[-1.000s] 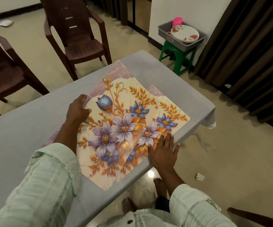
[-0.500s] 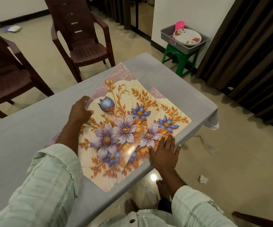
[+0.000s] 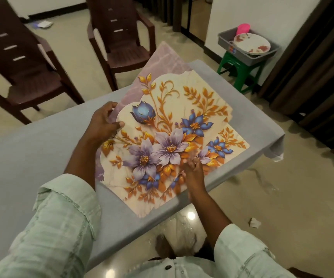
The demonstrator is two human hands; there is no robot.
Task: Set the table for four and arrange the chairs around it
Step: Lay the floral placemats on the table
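A stack of floral placemats (image 3: pixel 168 125) with purple and blue flowers sits on the grey-clothed table (image 3: pixel 31 153), near its right end. My left hand (image 3: pixel 105 122) grips the far left edge of the top mats, which are tilted up off the table. My right hand (image 3: pixel 194 170), blurred, pinches the near right edge of the stack. Another mat (image 3: pixel 232 145) of the same print lies flat underneath at the right. A pinkish mat (image 3: pixel 166 59) sticks out at the back.
Two dark brown plastic chairs (image 3: pixel 124 43) (image 3: pixel 17 63) stand apart from the table on the far side. A green stool (image 3: pixel 240 69) by the wall carries a grey tub (image 3: pixel 225 40) with a plate (image 3: pixel 251 44) and a pink cup (image 3: pixel 243 29). Dark curtains hang at right.
My left hand has lifted the far edge of the top mats, which now tilt up. My right hand went from lying flat on the stack to pinching its near edge.
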